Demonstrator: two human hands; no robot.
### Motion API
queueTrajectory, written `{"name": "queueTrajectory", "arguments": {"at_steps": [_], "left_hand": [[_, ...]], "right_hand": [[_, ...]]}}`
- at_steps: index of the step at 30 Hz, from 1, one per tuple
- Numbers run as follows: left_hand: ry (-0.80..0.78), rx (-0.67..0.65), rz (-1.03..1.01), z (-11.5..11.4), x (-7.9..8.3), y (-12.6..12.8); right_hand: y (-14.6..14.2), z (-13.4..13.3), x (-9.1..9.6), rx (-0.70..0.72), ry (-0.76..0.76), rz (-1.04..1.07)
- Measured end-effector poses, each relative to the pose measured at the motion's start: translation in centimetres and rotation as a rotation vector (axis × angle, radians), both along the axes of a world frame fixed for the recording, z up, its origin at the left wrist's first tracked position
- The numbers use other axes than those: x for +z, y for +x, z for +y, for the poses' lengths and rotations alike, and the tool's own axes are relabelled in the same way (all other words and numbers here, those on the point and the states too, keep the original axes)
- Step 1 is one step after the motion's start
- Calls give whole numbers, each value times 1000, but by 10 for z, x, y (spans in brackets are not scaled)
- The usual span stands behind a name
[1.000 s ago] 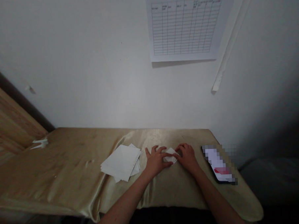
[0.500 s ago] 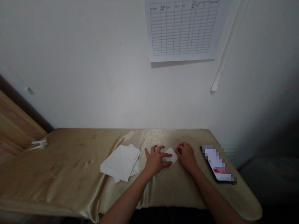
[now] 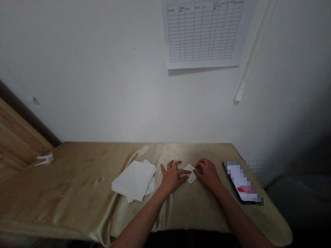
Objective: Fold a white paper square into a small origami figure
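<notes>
A small piece of folded white paper (image 3: 189, 167) lies on the cloth-covered table, with a row of tiny dark marks along its lower right edge. My left hand (image 3: 172, 178) rests at its left side, fingers spread, the index fingertip pressing on the paper and the thumb by its lower edge. At the right edge, my right hand (image 3: 208, 173) has curled fingers, with thumb and forefinger on the paper. Left of my left hand lies a loose stack of white paper sheets (image 3: 135, 180), the top one with punched-looking marks along one edge.
A phone (image 3: 243, 184) with its screen lit lies at the right, partly pixelated. White scraps (image 3: 45, 159) sit at the far left of the gold satin tablecloth (image 3: 82, 178). A printed table sheet (image 3: 202, 34) hangs on the wall behind. Wooden boards (image 3: 12, 134) stand at left.
My right hand has shifted slightly, its thumb now lying over the folded paper's right edge. My left hand stays nearly where it was. The whole view has moved a little.
</notes>
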State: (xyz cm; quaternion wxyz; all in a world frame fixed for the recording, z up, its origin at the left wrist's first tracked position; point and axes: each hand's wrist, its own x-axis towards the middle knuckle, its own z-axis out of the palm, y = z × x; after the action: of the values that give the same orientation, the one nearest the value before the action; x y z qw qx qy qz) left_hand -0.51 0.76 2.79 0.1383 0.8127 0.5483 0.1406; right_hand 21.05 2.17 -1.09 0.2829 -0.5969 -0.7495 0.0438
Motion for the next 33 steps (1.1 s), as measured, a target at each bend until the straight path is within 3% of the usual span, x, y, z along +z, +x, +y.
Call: {"name": "queueTrajectory", "arguments": {"at_steps": [33], "left_hand": [[-18,10,-6,0,-2,1]], "right_hand": [[-3,-20,18,71,-92,-5]]}}
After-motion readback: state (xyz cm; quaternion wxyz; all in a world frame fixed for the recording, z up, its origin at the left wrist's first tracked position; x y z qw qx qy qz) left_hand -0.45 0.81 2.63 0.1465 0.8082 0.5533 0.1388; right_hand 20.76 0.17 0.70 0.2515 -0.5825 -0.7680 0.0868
